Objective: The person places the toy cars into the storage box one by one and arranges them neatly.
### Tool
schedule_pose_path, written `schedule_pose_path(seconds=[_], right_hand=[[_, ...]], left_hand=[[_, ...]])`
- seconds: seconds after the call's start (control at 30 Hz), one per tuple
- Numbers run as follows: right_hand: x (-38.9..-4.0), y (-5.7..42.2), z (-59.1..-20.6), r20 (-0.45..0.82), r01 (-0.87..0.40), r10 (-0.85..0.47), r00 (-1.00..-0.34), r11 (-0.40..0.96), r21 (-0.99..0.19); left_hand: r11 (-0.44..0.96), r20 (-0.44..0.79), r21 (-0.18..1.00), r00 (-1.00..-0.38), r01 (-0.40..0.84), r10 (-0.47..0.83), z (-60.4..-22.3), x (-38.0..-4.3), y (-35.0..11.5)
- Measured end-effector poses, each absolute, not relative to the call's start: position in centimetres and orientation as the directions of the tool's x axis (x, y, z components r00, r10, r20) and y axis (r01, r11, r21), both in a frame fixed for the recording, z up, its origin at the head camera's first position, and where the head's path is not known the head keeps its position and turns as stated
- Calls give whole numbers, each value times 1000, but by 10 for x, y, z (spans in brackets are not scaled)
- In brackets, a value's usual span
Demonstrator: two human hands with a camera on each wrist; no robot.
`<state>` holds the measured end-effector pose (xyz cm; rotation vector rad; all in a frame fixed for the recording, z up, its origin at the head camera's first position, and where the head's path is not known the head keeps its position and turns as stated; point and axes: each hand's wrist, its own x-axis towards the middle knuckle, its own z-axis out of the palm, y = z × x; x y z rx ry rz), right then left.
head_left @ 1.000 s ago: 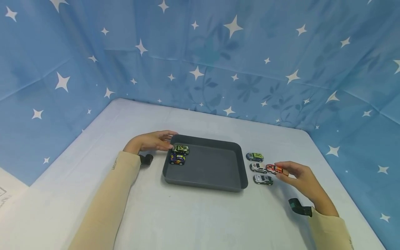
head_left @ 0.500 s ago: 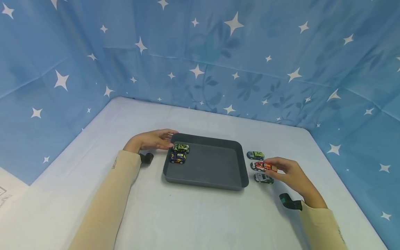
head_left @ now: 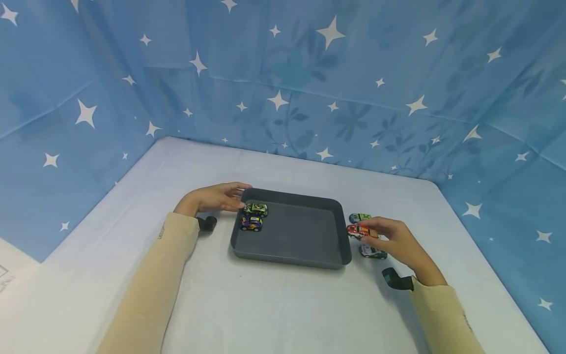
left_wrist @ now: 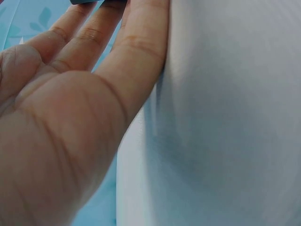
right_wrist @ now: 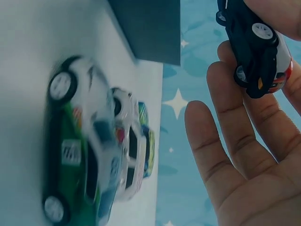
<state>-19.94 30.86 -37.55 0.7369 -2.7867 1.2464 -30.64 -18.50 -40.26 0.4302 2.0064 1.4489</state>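
My right hand (head_left: 394,242) pinches a red and orange toy car (head_left: 356,231) between thumb and fingers, lifted beside the right rim of a dark grey tray (head_left: 300,231). Its black underside and white wheels show in the right wrist view. Below that hand stand a green and white toy car (right_wrist: 80,146), a white toy car (right_wrist: 129,146) and a blue-green one (head_left: 359,217). At the tray's left back corner, my left hand (head_left: 216,197) touches the rim with fairly straight fingers. Just inside there sit a green patterned toy car (head_left: 256,210) and a purple-blue one (head_left: 251,223).
A white cloth (head_left: 283,309) covers the table. Behind and to the sides hangs a blue curtain (head_left: 247,54) with white stars. A printed white sheet (head_left: 11,275) shows at the left edge.
My right hand has carried the red and orange toy car left, from beyond the row of cars up to the tray's right rim. The left hand and the tray have hardly moved.
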Motion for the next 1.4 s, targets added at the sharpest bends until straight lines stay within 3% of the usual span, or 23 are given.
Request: schedule_pose_path(seconds=[0.47,1.4], right_hand=[[-208,286,-374,200,-452,-482,-853,492,-744],[-211,241,-377,147,-400,-484,-863,475,-784]], left_hand=[[340,-292,936,-749,-95,595,-401,-307,-185],[336,-292,937,-751,-99,592,-403,-309,-186]])
